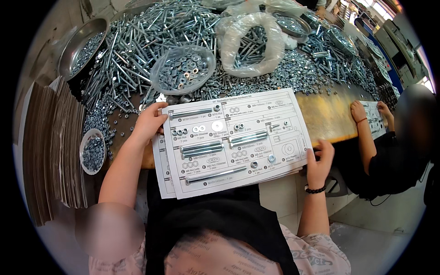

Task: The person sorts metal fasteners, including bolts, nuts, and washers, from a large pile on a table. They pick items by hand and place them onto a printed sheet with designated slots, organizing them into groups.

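Note:
A white printed hardware card lies tilted in front of me over the table's near edge, with more cards under it. Long bolts, nuts and washers sit on its printed outlines; some outlines show only drawings. My left hand is closed on the card's upper left edge. At the right edge, my right hand has its thumb against the card and its fingers bent round; the far side of that grip is hidden.
Heaped bolts and loose nuts cover the table's back. A plastic bowl of washers, a bag of bolts and a small nut bowl stand nearby. Stacked cardboard is at left. A co-worker's hands hold a card at right.

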`<state>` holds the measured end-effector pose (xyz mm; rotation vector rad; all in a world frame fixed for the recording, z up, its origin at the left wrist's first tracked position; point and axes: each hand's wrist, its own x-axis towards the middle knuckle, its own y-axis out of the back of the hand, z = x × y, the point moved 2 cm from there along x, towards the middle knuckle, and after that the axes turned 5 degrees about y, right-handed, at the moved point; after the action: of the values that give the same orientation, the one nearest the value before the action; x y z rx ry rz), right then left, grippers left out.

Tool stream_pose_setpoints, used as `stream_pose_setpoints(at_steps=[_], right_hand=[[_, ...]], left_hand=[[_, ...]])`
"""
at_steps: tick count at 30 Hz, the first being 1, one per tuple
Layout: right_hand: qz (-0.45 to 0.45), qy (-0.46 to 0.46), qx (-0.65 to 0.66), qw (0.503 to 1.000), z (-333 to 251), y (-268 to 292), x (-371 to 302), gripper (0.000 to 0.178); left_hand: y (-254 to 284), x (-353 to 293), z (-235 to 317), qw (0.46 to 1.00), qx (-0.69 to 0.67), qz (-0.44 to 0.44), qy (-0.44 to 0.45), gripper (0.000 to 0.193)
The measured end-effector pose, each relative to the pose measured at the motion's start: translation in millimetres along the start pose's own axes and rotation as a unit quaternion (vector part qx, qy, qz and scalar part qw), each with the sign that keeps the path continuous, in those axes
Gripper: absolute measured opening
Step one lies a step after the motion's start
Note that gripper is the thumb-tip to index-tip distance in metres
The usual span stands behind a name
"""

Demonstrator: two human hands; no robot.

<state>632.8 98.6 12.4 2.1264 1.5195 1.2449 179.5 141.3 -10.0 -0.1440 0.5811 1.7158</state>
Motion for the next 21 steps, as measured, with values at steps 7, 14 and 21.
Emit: stream_pose_setpoints(at_steps=[7,14,21], right_hand=[[0.272,-0.329,0.416,0.803,50.7,-3.6,-47.9,0.042],[0.247,-0.329,0.615,0.673,67.0,-26.6,-81.6,0.037],[0.311,-0.332,0.601,0.657,62.0,-24.9,-71.7,0.037]], left_hand=[[-43.4,-1.8,15.9,0.999,-0.034,-0.031,0.008,0.036],[-132.2,4.1,32.7,0.993,-0.078,-0.084,-0.010,0.037],[-209.0,-0.8,60.9,0.990,-0.061,-0.128,-0.022,0.037]])
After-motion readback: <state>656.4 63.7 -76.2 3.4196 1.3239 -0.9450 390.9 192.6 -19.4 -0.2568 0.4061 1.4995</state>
